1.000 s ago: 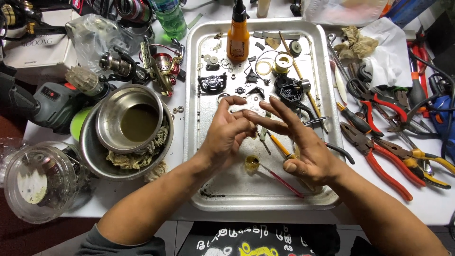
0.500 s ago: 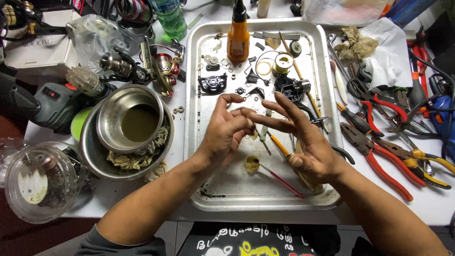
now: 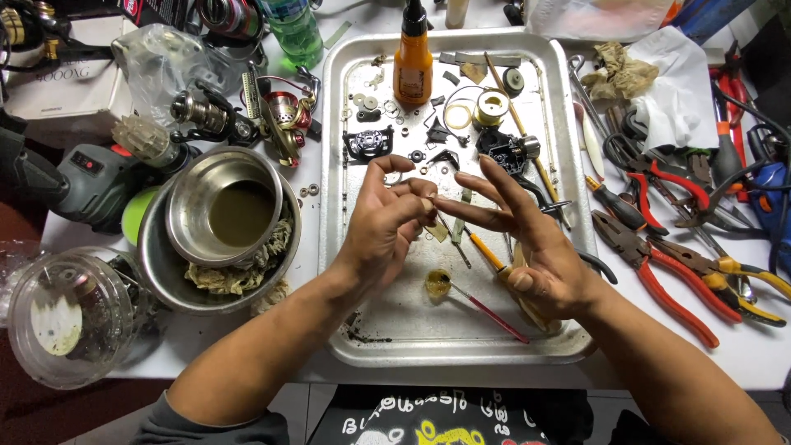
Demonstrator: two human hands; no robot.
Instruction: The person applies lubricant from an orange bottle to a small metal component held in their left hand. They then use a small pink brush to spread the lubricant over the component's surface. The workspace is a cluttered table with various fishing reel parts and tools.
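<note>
Both hands hover over a metal tray (image 3: 362, 330) strewn with small reel parts. My left hand (image 3: 383, 222) has its fingers curled and pinches a tiny part at the fingertips; what the part is cannot be made out. My right hand (image 3: 527, 239) is spread, its index finger meeting the left fingertips at that part. Under the hands lie a small yellow cap of grease (image 3: 437, 283) with a red-handled brush (image 3: 494, 315) and a yellow-handled screwdriver (image 3: 486, 255). A black reel body (image 3: 367, 145) and an orange bottle (image 3: 412, 66) sit further back in the tray.
Left of the tray stand nested steel bowls (image 3: 177, 247) with a rag, a fishing reel (image 3: 276, 111), a power drill (image 3: 74, 177) and a clear lidded container (image 3: 62, 317). Red-handled pliers (image 3: 659, 276), cutters and cloths crowd the right side.
The hands have stayed nearly in place; the left fingers have curled a little tighter around the small part against the right index finger.
</note>
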